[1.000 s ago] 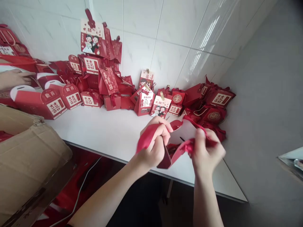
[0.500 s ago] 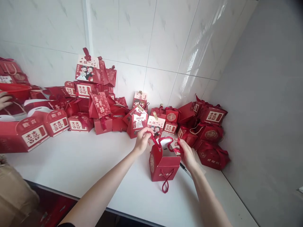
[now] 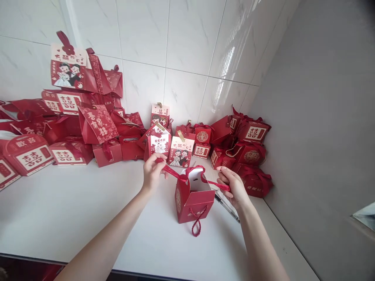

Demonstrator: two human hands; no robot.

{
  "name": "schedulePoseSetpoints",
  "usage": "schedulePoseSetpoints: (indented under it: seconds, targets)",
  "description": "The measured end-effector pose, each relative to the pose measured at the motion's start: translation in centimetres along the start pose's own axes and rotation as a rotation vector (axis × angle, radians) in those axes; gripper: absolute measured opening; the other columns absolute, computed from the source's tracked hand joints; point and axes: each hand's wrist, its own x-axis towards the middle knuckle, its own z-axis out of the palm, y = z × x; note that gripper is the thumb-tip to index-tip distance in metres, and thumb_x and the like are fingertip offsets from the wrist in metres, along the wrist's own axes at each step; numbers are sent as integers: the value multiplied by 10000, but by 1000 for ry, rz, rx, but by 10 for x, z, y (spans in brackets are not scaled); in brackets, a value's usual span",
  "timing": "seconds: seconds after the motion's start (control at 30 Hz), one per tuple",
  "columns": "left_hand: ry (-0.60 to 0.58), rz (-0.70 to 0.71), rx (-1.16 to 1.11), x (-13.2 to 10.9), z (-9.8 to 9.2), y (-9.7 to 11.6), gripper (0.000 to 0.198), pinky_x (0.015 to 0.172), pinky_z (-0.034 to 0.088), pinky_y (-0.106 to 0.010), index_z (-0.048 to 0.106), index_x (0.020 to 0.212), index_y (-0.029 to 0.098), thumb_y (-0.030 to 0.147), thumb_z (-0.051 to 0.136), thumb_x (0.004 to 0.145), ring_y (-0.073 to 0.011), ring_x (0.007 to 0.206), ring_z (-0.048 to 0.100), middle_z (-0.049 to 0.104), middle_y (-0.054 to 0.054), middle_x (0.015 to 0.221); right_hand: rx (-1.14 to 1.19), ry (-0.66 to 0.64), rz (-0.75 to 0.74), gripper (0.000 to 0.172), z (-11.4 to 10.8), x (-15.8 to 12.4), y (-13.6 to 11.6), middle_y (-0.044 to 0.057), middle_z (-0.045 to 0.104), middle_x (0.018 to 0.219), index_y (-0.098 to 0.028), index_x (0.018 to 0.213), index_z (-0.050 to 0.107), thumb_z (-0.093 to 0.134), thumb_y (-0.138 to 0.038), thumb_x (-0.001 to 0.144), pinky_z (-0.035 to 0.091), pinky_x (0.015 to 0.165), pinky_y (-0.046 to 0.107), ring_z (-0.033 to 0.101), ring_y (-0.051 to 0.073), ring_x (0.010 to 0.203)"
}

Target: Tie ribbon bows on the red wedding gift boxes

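A red gift box [image 3: 195, 207] stands upright on the white table, its top open and its white inside showing. Threaded through its side is a red ribbon [image 3: 175, 172]. My left hand [image 3: 153, 170] pinches one end of that ribbon, left of the box, and the stretch between looks taut. To the right, my right hand [image 3: 233, 185] has its fingers closed on the other end, also drawn outward. A twisted red cord handle [image 3: 196, 227] hangs down the box's front onto the table. Neither hand touches the box walls.
Red gift boxes [image 3: 70, 152] are piled along the tiled wall [image 3: 187, 89] at left, and more red boxes [image 3: 252, 156] are stacked in the right corner. A pen [image 3: 227, 207] lies right of the open box. The table's front edge [image 3: 38, 258] runs across the lower left.
My hands have spread farther apart, pulling the ribbon ends out to both sides and straightening them. The view has shifted to the right; the other person's hand at far left is out of frame.
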Motion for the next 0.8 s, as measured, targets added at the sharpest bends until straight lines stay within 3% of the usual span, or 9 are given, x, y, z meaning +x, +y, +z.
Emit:
schedulePoseSetpoints:
  seconds: [0.23,0.43,0.53,0.63,0.8]
  targets:
    - [78,39,60,-2,-27,24,117,310,356,-195,544,702,172,225,598,612,-64,361,427,458,62,532,-99,116,-148,303,0,-10,-12,-102,218,517,-162,797,600,712,-413,670,164,223,93,158,37,384]
    - [152,95,42,12,-27,46,147,302,324,-188,516,714,182,219,577,585,-76,334,427,466,72,482,-146,206,-275,299,2,-9,-40,-102,233,502,-168,791,595,689,-418,657,146,234,116,191,46,373]
    - [205,55,-11,20,-23,34,176,303,313,-180,495,739,195,219,547,572,-74,330,408,438,87,469,-208,204,-317,287,-2,0,-45,-102,235,487,-168,776,588,672,-419,667,162,270,132,213,47,369]
    - [235,-14,-11,21,-19,6,180,323,321,-171,482,749,197,232,518,577,-67,364,419,456,80,534,-272,132,-274,312,-4,12,-35,-102,237,472,-145,718,591,688,-436,665,167,310,148,198,37,367]
    - [93,-70,59,3,-5,-32,84,401,376,-192,528,645,166,245,522,618,-88,444,469,479,45,547,-408,-124,-117,437,3,19,-1,-101,218,459,-140,741,610,650,-570,676,160,340,176,177,51,370]
